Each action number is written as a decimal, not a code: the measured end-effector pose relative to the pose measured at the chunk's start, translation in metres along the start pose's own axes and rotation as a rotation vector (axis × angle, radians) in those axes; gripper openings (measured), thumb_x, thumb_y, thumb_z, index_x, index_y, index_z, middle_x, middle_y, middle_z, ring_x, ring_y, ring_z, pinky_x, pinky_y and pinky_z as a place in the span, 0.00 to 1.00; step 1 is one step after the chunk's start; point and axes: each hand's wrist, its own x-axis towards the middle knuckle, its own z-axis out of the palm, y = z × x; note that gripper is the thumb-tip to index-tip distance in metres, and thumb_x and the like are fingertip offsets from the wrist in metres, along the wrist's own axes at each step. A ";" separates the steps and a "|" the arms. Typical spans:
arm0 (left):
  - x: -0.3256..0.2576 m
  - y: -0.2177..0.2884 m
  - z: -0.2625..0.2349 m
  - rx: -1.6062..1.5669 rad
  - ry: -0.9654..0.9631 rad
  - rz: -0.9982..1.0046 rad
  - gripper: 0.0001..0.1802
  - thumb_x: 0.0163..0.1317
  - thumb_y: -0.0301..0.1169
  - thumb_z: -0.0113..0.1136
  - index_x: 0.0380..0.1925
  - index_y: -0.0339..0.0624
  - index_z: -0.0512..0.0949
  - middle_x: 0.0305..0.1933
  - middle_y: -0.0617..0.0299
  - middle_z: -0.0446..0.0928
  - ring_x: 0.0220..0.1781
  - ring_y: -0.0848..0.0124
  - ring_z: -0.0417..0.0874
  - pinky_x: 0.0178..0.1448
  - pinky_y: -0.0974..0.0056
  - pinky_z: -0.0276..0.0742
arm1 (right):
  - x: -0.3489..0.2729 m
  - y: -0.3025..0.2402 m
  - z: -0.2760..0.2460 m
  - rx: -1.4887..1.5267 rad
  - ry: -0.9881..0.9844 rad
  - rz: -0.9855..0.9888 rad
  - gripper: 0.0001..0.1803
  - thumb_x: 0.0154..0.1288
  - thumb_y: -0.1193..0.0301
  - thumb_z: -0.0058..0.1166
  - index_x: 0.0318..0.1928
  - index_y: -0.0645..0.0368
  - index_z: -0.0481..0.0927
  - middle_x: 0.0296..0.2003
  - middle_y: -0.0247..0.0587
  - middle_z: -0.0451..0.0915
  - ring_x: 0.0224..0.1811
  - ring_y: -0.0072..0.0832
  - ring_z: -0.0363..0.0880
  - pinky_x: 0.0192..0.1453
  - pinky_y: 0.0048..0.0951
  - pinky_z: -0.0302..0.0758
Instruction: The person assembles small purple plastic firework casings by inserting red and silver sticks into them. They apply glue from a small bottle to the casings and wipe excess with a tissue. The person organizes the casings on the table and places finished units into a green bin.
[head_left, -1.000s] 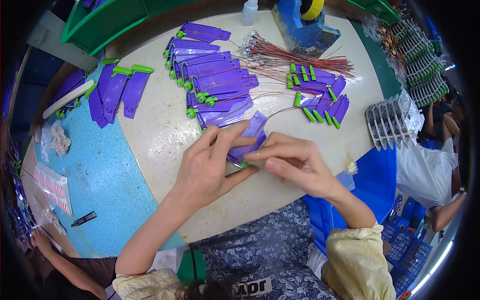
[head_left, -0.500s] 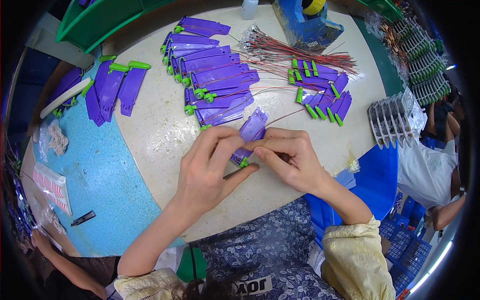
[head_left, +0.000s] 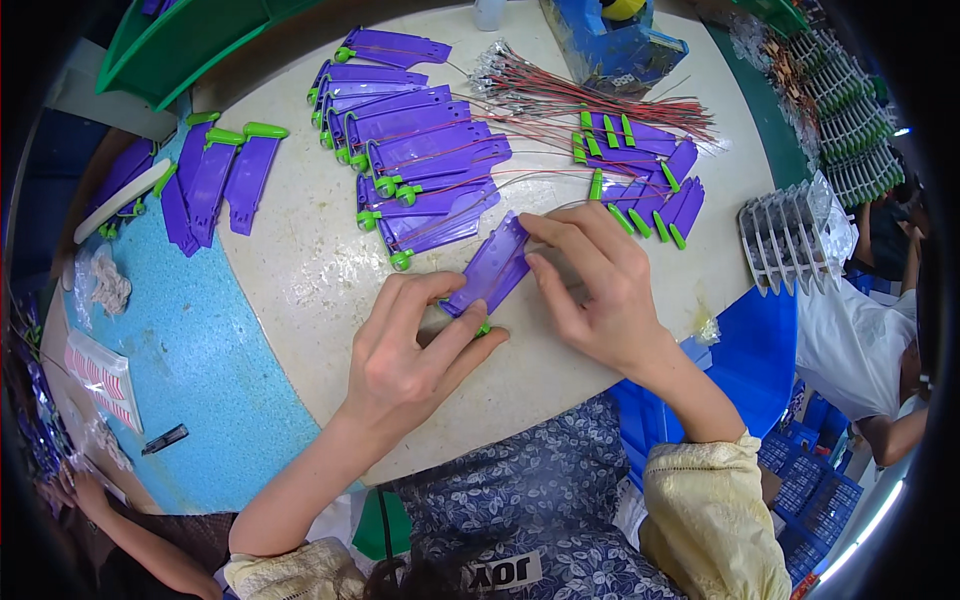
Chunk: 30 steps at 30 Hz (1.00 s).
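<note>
My left hand [head_left: 415, 340] grips the lower end of a purple plastic panel [head_left: 488, 268], thumb on its face and fingers along its edge. A bit of green shows at the panel's lower end, mostly covered by the hand. My right hand [head_left: 605, 290] is at the panel's upper right, index fingertip on its far end and thumb against its right edge. Just beyond lies a row of purple panels with green round ends [head_left: 430, 145], thin red wires running from them. To the right are purple panels with green tips [head_left: 655, 190].
A bundle of red and black wires [head_left: 600, 95] lies at the back, before a blue tape dispenser [head_left: 625, 50]. More purple panels [head_left: 215, 185] sit at the left. Metal racks [head_left: 785, 235] stand at the right edge. A black marker-like object [head_left: 165, 439] lies on the blue mat [head_left: 220, 370].
The panel has tilted rightward and its face is more exposed. My right hand has moved from the panel's lower part up to its far end; my left hand keeps near the lower end.
</note>
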 end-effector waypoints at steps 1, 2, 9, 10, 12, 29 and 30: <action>0.000 0.000 0.000 0.009 -0.003 0.003 0.18 0.44 0.29 0.79 0.35 0.35 0.84 0.45 0.52 0.77 0.41 0.59 0.80 0.38 0.61 0.79 | 0.001 0.001 0.000 0.006 0.000 0.004 0.16 0.56 0.81 0.63 0.47 0.66 0.82 0.35 0.47 0.79 0.37 0.43 0.79 0.40 0.39 0.77; 0.000 0.000 0.001 0.025 -0.006 0.008 0.18 0.44 0.29 0.78 0.36 0.36 0.84 0.45 0.52 0.76 0.41 0.59 0.80 0.38 0.62 0.79 | 0.001 0.001 0.000 0.013 -0.001 0.008 0.15 0.56 0.81 0.63 0.46 0.66 0.82 0.36 0.46 0.79 0.38 0.43 0.79 0.41 0.40 0.77; 0.009 0.010 0.003 0.065 -0.152 -0.122 0.26 0.44 0.26 0.78 0.48 0.42 0.85 0.45 0.54 0.73 0.43 0.60 0.76 0.44 0.60 0.78 | 0.012 0.006 -0.004 0.055 -0.017 0.001 0.14 0.55 0.84 0.61 0.44 0.67 0.81 0.35 0.45 0.77 0.41 0.45 0.80 0.43 0.40 0.77; 0.011 0.010 0.003 0.065 -0.175 -0.137 0.27 0.44 0.26 0.77 0.50 0.43 0.84 0.45 0.54 0.72 0.43 0.60 0.75 0.44 0.60 0.77 | 0.011 0.004 -0.005 0.097 -0.027 0.080 0.13 0.55 0.84 0.61 0.43 0.67 0.81 0.34 0.47 0.78 0.42 0.46 0.80 0.44 0.41 0.77; 0.013 0.009 0.000 0.020 -0.210 -0.155 0.33 0.45 0.26 0.78 0.55 0.40 0.80 0.45 0.52 0.72 0.42 0.59 0.75 0.45 0.60 0.76 | 0.012 -0.002 -0.006 0.182 -0.050 0.236 0.12 0.54 0.83 0.62 0.41 0.67 0.80 0.34 0.50 0.79 0.44 0.48 0.79 0.45 0.41 0.77; -0.003 0.001 0.006 -0.169 -0.004 -0.219 0.46 0.42 0.28 0.84 0.59 0.31 0.65 0.48 0.49 0.77 0.44 0.59 0.82 0.47 0.59 0.80 | 0.059 -0.038 0.010 0.321 -0.808 0.488 0.04 0.51 0.83 0.56 0.29 0.73 0.78 0.23 0.47 0.82 0.22 0.30 0.83 0.25 0.31 0.78; -0.004 0.002 0.004 -0.176 -0.021 -0.215 0.43 0.43 0.26 0.81 0.59 0.31 0.66 0.49 0.48 0.76 0.46 0.56 0.81 0.49 0.57 0.79 | 0.047 -0.042 0.010 0.260 -0.701 0.362 0.03 0.53 0.83 0.57 0.30 0.72 0.78 0.24 0.45 0.82 0.25 0.28 0.84 0.28 0.30 0.79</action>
